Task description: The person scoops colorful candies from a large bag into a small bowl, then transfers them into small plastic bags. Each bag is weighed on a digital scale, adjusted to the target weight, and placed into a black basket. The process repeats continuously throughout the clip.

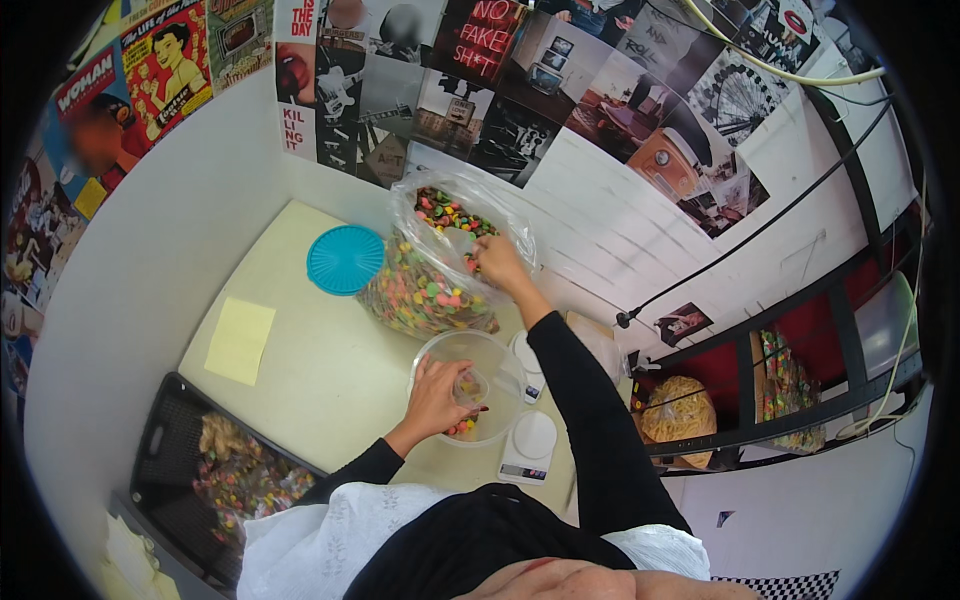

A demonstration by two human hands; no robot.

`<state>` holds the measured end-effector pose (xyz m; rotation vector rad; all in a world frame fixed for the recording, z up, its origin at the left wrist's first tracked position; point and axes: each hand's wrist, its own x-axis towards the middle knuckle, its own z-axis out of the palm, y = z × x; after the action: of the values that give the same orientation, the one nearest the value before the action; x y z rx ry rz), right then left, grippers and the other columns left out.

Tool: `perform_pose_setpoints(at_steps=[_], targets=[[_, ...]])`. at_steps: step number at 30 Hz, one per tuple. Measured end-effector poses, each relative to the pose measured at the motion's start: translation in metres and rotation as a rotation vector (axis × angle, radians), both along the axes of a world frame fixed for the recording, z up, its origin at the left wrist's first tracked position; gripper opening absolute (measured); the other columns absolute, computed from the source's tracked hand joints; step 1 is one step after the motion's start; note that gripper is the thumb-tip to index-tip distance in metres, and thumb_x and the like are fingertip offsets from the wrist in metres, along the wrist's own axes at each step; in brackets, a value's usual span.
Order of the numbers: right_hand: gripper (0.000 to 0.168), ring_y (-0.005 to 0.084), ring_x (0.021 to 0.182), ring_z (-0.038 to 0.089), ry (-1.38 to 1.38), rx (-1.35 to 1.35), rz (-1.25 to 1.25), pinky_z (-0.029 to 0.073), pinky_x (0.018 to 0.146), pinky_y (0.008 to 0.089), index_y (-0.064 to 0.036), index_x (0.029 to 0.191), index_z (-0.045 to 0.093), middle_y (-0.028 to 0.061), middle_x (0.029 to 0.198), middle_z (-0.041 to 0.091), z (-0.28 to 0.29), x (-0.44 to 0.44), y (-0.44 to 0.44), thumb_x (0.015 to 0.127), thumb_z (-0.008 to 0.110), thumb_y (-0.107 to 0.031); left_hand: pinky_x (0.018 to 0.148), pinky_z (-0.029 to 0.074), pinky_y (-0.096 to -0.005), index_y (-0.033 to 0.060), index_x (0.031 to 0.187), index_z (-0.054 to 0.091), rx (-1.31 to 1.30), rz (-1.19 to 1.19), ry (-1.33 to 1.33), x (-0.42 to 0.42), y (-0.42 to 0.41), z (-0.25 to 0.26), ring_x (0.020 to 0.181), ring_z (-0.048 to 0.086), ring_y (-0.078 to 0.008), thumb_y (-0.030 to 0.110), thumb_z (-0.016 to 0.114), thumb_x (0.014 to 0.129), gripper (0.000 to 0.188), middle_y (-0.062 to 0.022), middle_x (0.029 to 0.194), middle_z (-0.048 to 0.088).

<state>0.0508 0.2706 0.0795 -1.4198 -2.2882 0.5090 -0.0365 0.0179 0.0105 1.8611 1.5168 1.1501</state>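
A large clear plastic bag, full of colourful button-shaped candies, stands with its mouth spread wide. My right hand reaches into that mouth, fingers closed on what looks like a translucent scoop, partly lost among the candies. In front of the bag is a round translucent tub with some candies at its bottom. Over the tub, my left hand grips a small clear plastic cup that appears to have candies in it.
Two white digital scales stand right of the tub. A turquoise lid and a yellow paper lie on the pale table. At lower left, a black crate contains filled bags. A metal shelf is at right.
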Motion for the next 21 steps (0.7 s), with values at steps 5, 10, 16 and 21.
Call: perform_pose_setpoints(at_steps=[5,10,16,21], targets=[[0.026,0.0252,0.064,0.061,0.259,-0.383,-0.035,0.045,0.063,0.0365,0.005,0.102,0.068,0.0161,0.073,0.067,-0.007,-0.022,0.005,0.087,0.059,-0.015,0.115,0.021,-0.0511,0.0082,0.122,0.056,0.004,0.025,-0.022,-0.005,-0.001,-0.003,0.106,0.058,-0.0242,0.032,0.087,0.06,0.073,-0.0038,0.1,0.063],[0.025,0.0214,0.063,0.059,0.21,-0.114,-0.078,0.044,0.063,0.035,0.005,0.101,0.069,0.012,0.07,0.065,-0.049,-0.031,0.03,0.086,0.06,-0.014,0.115,0.02,-0.0505,0.008,0.122,0.057,0.014,-0.011,-0.001,0.003,0.002,-0.001,0.106,0.058,-0.0237,0.03,0.086,0.061,0.07,-0.0034,0.1,0.063],[0.023,0.0185,0.059,0.054,0.407,-0.319,-0.14,0.044,0.06,0.033,0.005,0.096,0.067,0.0092,0.072,0.063,-0.028,-0.051,0.019,0.087,0.06,-0.015,0.116,0.019,-0.0492,0.009,0.121,0.058,-0.007,0.028,-0.003,0.002,0.0,0.0,0.105,0.058,-0.0233,0.029,0.085,0.061,0.069,-0.0029,0.099,0.063],[0.024,0.0102,0.054,0.041,0.673,-0.729,-0.169,0.035,0.05,0.0258,0.0,0.106,0.064,-0.0003,0.065,0.05,-0.001,-0.054,0.003,0.094,0.055,-0.019,0.116,0.018,-0.0492,0.01,0.122,0.058,-0.012,0.038,0.003,-0.001,0.0,-0.003,0.105,0.059,-0.0236,0.029,0.085,0.063,0.067,-0.0022,0.098,0.063]])
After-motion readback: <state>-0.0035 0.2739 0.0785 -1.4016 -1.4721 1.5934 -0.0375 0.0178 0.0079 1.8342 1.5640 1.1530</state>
